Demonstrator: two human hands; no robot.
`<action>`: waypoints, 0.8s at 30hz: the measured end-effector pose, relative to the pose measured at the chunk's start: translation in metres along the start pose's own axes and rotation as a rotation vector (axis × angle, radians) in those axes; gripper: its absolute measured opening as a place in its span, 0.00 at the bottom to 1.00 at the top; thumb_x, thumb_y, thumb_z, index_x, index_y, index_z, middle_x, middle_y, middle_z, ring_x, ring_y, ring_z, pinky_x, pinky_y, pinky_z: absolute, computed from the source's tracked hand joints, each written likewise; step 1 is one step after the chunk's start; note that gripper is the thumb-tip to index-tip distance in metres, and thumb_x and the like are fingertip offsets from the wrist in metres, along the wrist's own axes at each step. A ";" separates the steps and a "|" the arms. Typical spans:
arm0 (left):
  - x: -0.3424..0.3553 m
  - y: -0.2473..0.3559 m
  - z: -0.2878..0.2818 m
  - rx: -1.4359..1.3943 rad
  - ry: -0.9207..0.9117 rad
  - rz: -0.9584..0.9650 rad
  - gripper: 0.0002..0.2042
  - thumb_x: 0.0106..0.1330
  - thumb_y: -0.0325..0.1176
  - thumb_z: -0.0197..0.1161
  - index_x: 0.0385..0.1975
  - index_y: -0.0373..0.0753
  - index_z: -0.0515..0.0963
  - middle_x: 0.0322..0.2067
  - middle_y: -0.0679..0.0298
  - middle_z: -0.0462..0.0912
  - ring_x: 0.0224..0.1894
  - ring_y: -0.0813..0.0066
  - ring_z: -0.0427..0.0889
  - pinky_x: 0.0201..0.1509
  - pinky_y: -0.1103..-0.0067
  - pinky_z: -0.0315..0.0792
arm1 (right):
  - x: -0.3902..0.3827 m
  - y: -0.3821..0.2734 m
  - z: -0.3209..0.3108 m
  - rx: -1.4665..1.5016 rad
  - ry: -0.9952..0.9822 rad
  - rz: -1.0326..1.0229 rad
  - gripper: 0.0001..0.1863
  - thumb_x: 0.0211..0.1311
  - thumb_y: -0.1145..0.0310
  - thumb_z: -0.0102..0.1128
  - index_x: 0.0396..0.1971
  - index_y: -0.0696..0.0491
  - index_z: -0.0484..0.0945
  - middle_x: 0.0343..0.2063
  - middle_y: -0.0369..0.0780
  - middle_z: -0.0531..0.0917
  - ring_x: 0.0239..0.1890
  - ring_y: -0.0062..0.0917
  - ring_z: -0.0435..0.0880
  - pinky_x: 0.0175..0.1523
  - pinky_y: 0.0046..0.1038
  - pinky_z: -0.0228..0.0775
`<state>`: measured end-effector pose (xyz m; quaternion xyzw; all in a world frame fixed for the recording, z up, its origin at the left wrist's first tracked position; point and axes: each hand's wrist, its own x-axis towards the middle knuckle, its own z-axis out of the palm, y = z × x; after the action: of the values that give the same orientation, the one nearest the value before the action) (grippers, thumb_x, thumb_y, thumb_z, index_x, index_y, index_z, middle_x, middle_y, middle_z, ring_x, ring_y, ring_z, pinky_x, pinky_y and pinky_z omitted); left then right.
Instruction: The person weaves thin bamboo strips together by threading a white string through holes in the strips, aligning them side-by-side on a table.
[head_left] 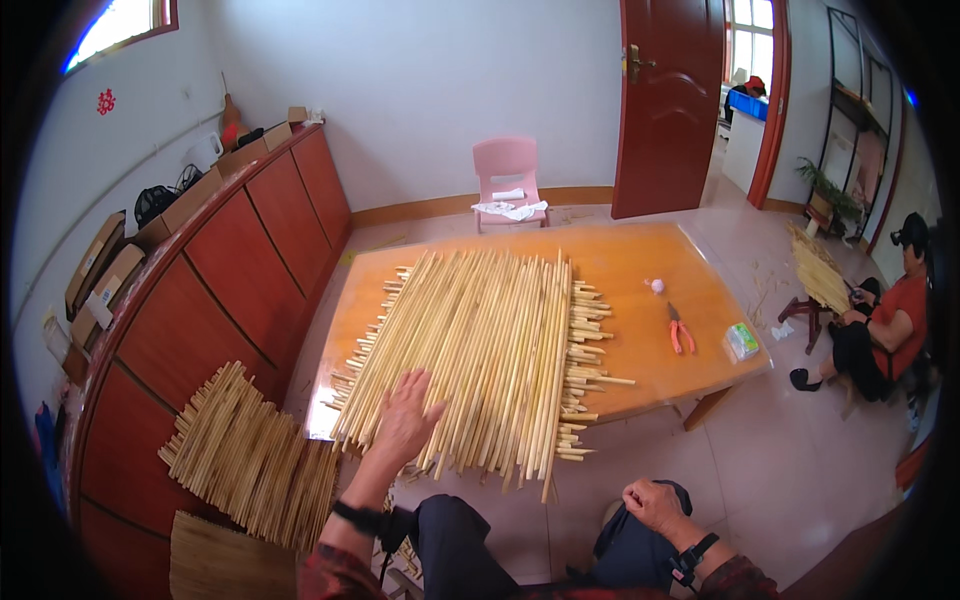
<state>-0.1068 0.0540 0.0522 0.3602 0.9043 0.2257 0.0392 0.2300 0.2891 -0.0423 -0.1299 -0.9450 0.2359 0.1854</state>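
Note:
A wide layer of pale yellow plant stalks lies side by side on the orange table, their near ends reaching past its front edge. Beneath them, crosswise stalks stick out at both sides. My left hand rests palm down on the near left part of the layer, fingers stretched out and gripping nothing. Off the table, my right hand lies by my right knee with its fingers curled in and nothing visible in them.
Red-handled pliers, a ball of string and a small green-and-white pack lie on the table's right. Bundled stalks lean at the left by red cabinets. A pink chair stands behind; a seated person works at right.

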 end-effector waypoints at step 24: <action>0.110 -0.012 0.093 0.233 0.050 0.036 0.37 0.58 0.57 0.45 0.59 0.31 0.54 0.62 0.51 0.51 0.66 0.60 0.45 0.66 0.62 0.36 | 0.013 0.000 -0.011 -0.014 -0.025 -0.007 0.05 0.42 0.73 0.62 0.17 0.51 0.74 0.15 0.36 0.74 0.17 0.28 0.76 0.23 0.26 0.69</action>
<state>-0.1737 0.1548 -0.0260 0.3728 0.9184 0.1288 -0.0295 0.2234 0.2982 -0.0296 -0.1248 -0.9494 0.2304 0.1734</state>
